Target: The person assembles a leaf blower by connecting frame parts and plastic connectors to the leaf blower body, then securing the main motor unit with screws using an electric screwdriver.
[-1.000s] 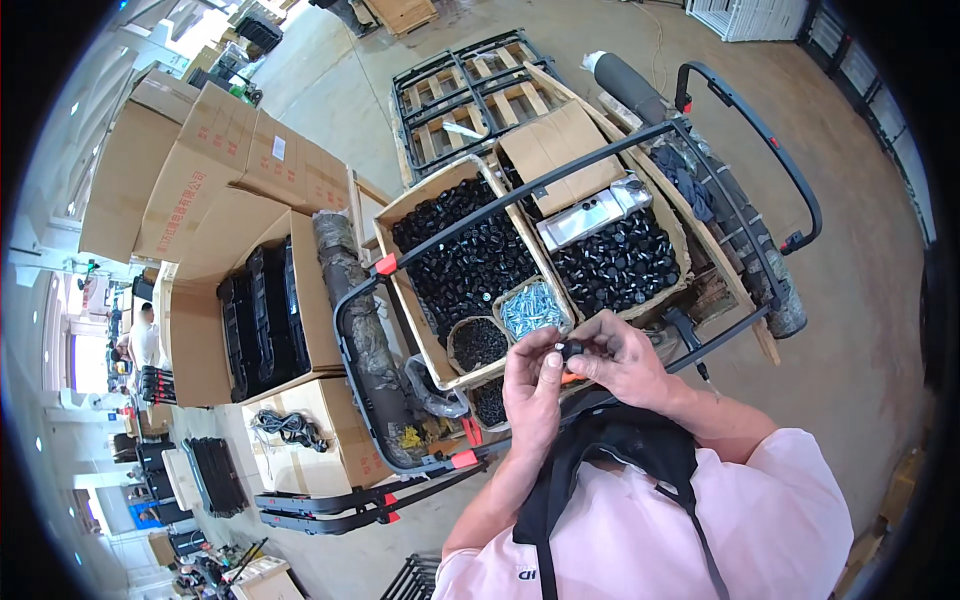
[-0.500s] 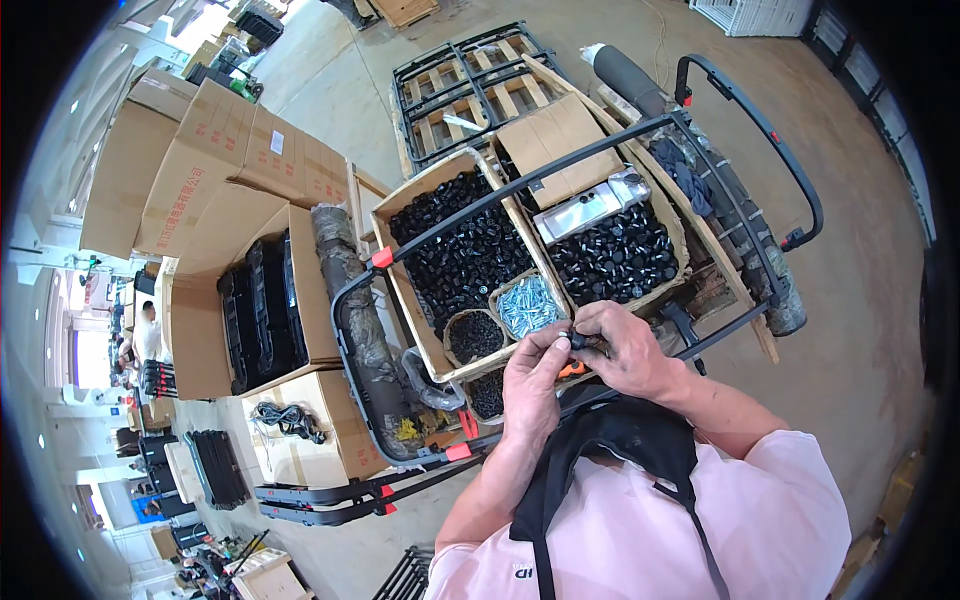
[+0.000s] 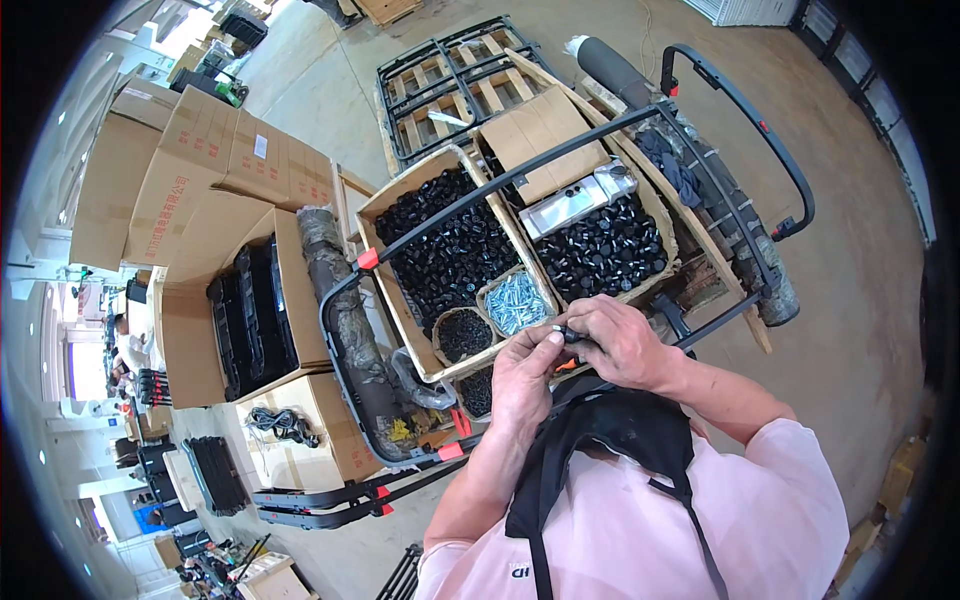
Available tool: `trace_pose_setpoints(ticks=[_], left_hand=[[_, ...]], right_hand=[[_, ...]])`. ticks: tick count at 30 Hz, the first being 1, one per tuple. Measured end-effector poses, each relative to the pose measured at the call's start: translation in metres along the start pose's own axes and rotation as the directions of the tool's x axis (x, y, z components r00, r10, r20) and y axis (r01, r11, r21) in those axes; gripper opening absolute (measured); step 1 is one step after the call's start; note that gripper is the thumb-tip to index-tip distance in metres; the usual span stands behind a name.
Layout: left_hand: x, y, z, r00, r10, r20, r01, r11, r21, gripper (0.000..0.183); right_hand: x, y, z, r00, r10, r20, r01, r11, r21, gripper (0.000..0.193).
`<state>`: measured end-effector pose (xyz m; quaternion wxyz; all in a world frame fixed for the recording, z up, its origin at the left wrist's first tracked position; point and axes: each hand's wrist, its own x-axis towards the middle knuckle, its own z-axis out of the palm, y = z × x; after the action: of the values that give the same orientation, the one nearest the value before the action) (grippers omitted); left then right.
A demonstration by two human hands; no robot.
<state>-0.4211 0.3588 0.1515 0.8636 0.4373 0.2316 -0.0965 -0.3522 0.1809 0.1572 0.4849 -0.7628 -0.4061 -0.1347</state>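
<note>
In front of my chest, the fingertips of both hands meet around a small black plastic part. My left hand pinches it from the left, with a tiny pale bit showing by the thumb. From the right, my right hand has its fingers curled over the part and hides some of it. Just beyond the hands is a container of silver screws. A round tub of small dark pieces sits beside it. Behind these lie many black plastic parts, and a second box holds more black caps.
A black tubular frame with red fittings crosses over the boxes. A silver packet and cardboard sheet lie on the right box. At left stands an open carton with black parts. Wrapped rolls flank the boxes.
The whole view has shifted slightly, so the boxes and frame appear a little further left. Both hands keep the small black part between their fingertips.
</note>
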Motion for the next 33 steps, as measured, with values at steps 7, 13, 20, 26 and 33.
trace_pose_setpoints(ticks=[7,13,20,26,33], left_hand=[[0.003,-0.005,0.001,0.999,0.026,-0.032,-0.026,1.0,-0.014,0.012],[0.009,-0.008,-0.002,0.999,0.017,-0.043,-0.015,0.999,0.032,0.013],[0.012,-0.01,-0.003,1.0,-0.012,0.001,0.012,0.997,0.074,0.016],[0.022,-0.009,-0.024,0.996,-0.018,0.09,0.009,0.995,0.095,0.013],[0.017,0.043,-0.026,0.943,0.145,0.298,-0.3,0.756,0.581,0.008]], right_hand=[[-0.002,0.004,0.001,0.999,0.04,0.034,-0.041,0.999,0.025,0.033],[-0.006,0.004,0.003,0.98,0.198,0.026,-0.2,0.97,0.137,0.031],[-0.023,0.005,0.007,0.742,0.627,0.238,-0.655,0.601,0.459,0.028],[-0.018,0.0,-0.004,0.654,0.629,0.42,-0.732,0.388,0.56,0.034],[-0.017,0.003,-0.01,0.719,0.57,0.397,-0.695,0.584,0.419,0.041]])
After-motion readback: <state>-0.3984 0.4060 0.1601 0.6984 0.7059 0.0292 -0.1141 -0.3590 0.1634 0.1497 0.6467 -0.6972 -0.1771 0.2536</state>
